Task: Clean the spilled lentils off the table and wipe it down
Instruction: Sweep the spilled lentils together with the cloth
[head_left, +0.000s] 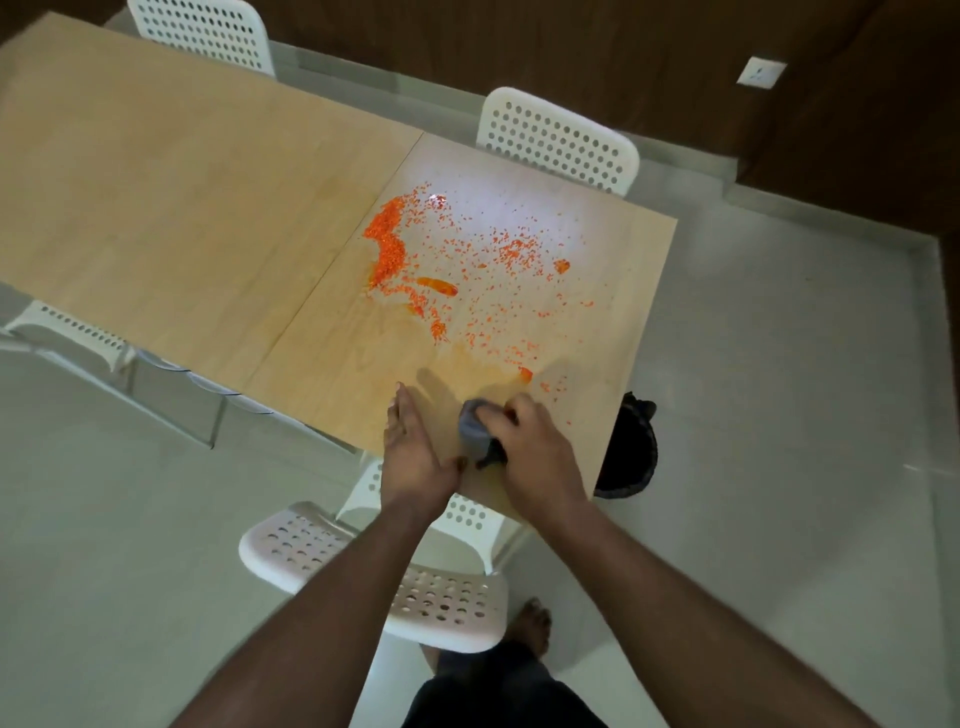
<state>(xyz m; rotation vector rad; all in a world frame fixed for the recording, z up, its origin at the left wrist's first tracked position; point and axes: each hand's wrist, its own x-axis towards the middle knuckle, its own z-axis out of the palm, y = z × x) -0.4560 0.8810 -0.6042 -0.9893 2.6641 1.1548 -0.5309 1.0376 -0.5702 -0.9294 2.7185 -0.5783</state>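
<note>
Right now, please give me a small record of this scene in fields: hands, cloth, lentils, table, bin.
left hand: open, flat at the table's near edge
right hand: closed on grey cloth
lentils: orange, still scattered, thickest near the table seam
table: light wood, wet patches among the lentils
bin: dark, on the floor at the table's near right corner

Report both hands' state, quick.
Left hand: open, flat at the table edge, holding nothing.
Right hand: closed on the grey cloth.
</note>
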